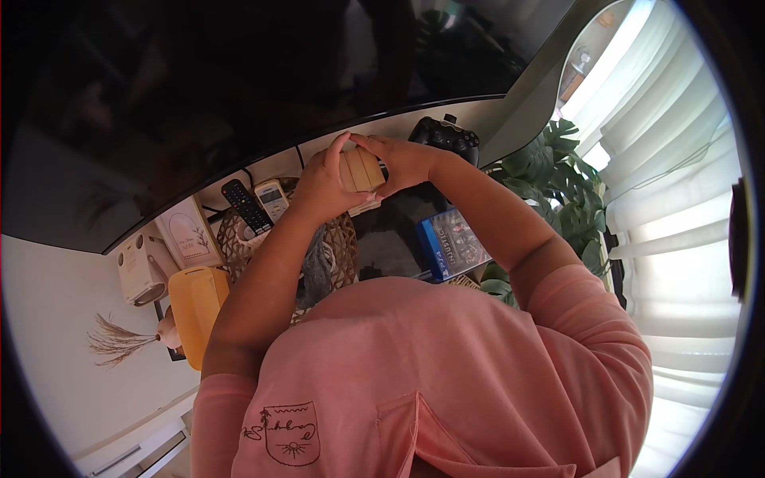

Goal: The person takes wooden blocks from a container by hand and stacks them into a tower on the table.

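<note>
Both of my hands are raised just below the television, gripping a small tan block-like object (361, 170) with lines across its face. My left hand (323, 185) wraps its left side, with fingers along the edge. On its right side, my right hand (405, 166) is closed around it, and the fingertips of both hands meet near the top. Pale stacked edges (366, 205) show just under the object; what they belong to is partly hidden. A black game controller (445, 139) is close behind my right hand. Left of my left hand lie a black remote (247, 207) and a pale remote (272, 199).
A large television (239, 88) spans the back. A woven tray (344, 247) holds the remotes and grey fabric-like material (316, 271). A blue-edged PS4 game case (453, 244) lies on the dark surface. A framed print (190, 231), yellow container (198, 315) and leafy plant (550, 179) stand around.
</note>
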`<state>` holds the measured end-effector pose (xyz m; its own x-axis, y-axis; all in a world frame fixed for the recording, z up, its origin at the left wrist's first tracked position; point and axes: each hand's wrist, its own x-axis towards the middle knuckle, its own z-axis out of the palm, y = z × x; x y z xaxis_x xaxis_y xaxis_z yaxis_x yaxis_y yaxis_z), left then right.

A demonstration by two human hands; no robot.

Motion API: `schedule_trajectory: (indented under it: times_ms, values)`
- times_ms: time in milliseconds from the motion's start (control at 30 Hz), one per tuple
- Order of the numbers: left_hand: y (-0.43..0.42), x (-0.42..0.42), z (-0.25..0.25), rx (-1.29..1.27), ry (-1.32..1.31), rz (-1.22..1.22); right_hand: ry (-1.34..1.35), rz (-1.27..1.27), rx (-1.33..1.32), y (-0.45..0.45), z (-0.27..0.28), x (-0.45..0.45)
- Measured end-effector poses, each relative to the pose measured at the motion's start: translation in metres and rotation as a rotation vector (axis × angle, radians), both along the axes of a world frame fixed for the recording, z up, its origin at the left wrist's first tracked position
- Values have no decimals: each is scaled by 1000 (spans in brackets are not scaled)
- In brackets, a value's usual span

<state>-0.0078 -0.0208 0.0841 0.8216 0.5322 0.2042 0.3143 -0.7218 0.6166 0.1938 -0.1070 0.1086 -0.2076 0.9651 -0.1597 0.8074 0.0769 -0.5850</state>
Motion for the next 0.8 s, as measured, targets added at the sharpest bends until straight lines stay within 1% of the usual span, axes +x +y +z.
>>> schedule_trajectory:
  times_ms: [67,233,300,367,400,433,467,500,567,633,700,733,767,800]
  values:
    - [0,0,-2,27,-38,4,-1,16,16,0,-2,0]
    - [-1,0,-4,-9,-55,7,-10,45,47,2,-4,1]
    - [-3,1,-4,-25,-48,10,16,27,5,0,4,0]
    - [-4,-2,-3,156,-180,-2,43,24,-38,-5,7,-1]
    - [-6,-9,1,159,-175,24,21,4,60,-10,4,4]
    - [-9,-21,8,152,-189,12,6,-5,157,-14,2,7]
    - [-11,-38,15,145,-202,9,22,-49,164,-22,7,8]
    - [-13,-64,26,148,-193,61,38,-88,168,-33,15,9]
    - [-14,-126,43,-47,8,-65,87,-76,286,-54,21,14]
    - [2,-200,40,-125,89,111,267,-191,274,-81,19,14]
    - [24,-284,-6,-378,2,484,503,-292,289,-103,10,6]
    - [35,-326,-17,-326,152,564,507,-271,276,-107,3,2]
    - [40,-355,-28,-274,303,634,625,-266,253,-110,-6,-3]
    - [38,-366,-40,-345,417,699,741,-264,232,-110,-11,-9]
